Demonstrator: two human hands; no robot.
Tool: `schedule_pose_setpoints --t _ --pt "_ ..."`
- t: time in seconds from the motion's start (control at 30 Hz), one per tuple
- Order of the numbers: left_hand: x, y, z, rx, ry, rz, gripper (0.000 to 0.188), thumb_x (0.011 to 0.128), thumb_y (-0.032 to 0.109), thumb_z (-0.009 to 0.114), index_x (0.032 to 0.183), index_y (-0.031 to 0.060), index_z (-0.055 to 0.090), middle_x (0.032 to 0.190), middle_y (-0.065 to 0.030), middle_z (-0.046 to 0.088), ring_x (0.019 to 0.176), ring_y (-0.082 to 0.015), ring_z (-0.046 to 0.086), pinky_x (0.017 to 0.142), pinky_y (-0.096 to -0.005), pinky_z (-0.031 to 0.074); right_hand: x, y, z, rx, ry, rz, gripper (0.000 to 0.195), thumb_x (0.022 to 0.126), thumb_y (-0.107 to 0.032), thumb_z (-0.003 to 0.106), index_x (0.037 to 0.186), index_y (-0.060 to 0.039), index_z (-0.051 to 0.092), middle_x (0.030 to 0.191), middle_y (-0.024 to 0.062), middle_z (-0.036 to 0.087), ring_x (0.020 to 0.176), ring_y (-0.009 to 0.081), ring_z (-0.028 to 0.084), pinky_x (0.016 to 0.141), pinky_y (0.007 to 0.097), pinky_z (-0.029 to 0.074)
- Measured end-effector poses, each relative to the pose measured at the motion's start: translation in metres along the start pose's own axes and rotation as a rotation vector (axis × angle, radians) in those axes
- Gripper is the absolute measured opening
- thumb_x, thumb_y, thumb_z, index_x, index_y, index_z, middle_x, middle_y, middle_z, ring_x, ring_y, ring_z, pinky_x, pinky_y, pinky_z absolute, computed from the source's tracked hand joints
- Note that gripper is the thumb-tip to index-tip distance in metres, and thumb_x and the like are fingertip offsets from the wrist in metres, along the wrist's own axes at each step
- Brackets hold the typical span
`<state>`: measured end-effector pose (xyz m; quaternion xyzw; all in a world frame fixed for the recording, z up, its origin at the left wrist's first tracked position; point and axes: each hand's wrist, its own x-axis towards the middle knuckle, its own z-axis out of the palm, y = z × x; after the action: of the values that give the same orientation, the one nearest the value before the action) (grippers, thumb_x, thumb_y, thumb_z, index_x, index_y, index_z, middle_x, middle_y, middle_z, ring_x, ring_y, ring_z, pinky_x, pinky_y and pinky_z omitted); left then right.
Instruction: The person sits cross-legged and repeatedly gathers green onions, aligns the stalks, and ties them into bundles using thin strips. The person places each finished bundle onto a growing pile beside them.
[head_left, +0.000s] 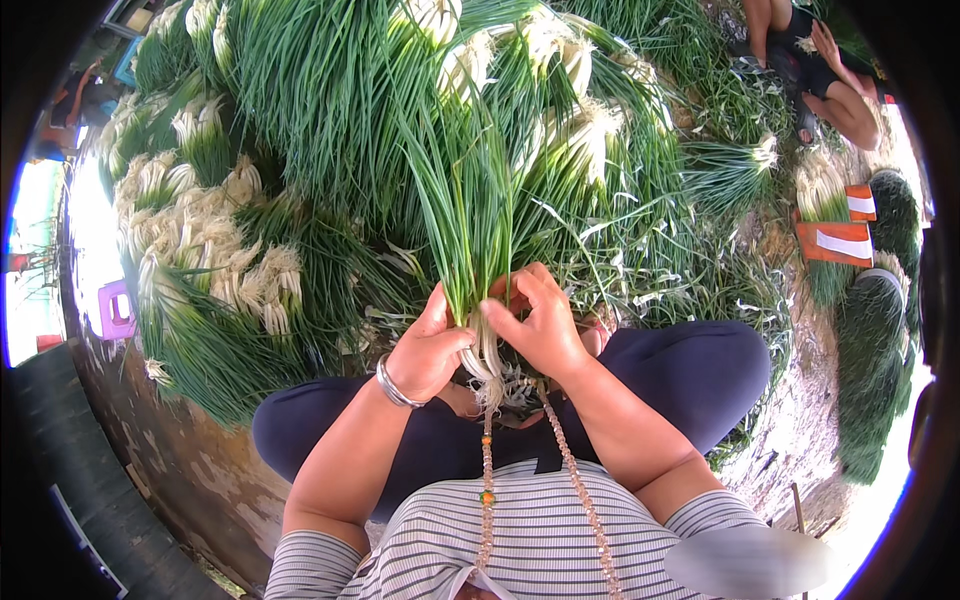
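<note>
Between my hands stands a small bunch of spring onions (474, 225), its green leaves pointing away from me and its pale stems and stringy roots toward my lap. My left hand (427, 349), with a metal bangle at the wrist, grips the bunch from the left, thumb across the white stems. From the right, my right hand (538, 322) closes thumb and bent fingers on the stems where white turns green. Just beyond lies a large heap of spring onions (322, 97), tied or gathered in thick bundles. A beaded necklace (487, 457) hangs down close to the roots.
More spring onion bundles (217, 232) are piled at left, roots up. Loose leaf trimmings (645, 285) litter the ground at right. Another person's hand (825, 45) shows at upper right, above orange-and-white wrapping (832, 244) on bundles. A purple plastic stool (116, 309) stands far left.
</note>
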<state>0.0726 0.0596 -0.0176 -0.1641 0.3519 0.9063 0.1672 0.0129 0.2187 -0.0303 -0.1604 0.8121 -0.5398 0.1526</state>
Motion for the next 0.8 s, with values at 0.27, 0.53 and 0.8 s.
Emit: schedule_pose_setpoints --t 0.27,0.53,0.8 --pt "0.000 0.006 0.004 -0.061 -0.008 0.024 0.074 0.076 -0.015 0.037 0.144 0.0100 0.025 0.136 -0.0099 0.044 0.125 -0.0196 0.044 0.103 -0.0363 0.036 -0.003 0.003 0.006 0.091 0.091 -0.044 0.021 0.076 -0.008 0.071 0.091 -0.0007 0.057 0.086 0.0090 0.051 0.071 0.0186 0.058 0.064 0.0293 0.049" --pt "-0.002 -0.007 -0.004 0.036 -0.004 0.038 0.074 0.077 -0.014 0.036 0.146 0.0105 0.023 0.139 -0.0088 0.040 0.126 -0.0208 0.043 0.103 -0.0356 0.034 0.003 -0.002 0.005 -0.115 0.030 -0.020 0.017 0.081 -0.013 0.068 0.089 0.0004 0.060 0.077 0.0102 0.052 0.065 0.0243 0.055 0.059 0.0330 0.046" --pt "0.004 0.008 0.010 -0.135 0.058 0.064 0.066 0.083 -0.009 0.038 0.144 0.0096 0.023 0.133 -0.0153 0.046 0.119 -0.0256 0.050 0.099 -0.0402 0.043 -0.013 0.011 0.009 0.512 0.050 0.238 0.015 0.093 -0.011 0.057 0.094 0.0034 0.061 0.083 0.0074 0.062 0.073 0.0066 0.057 0.061 0.0238 0.046"
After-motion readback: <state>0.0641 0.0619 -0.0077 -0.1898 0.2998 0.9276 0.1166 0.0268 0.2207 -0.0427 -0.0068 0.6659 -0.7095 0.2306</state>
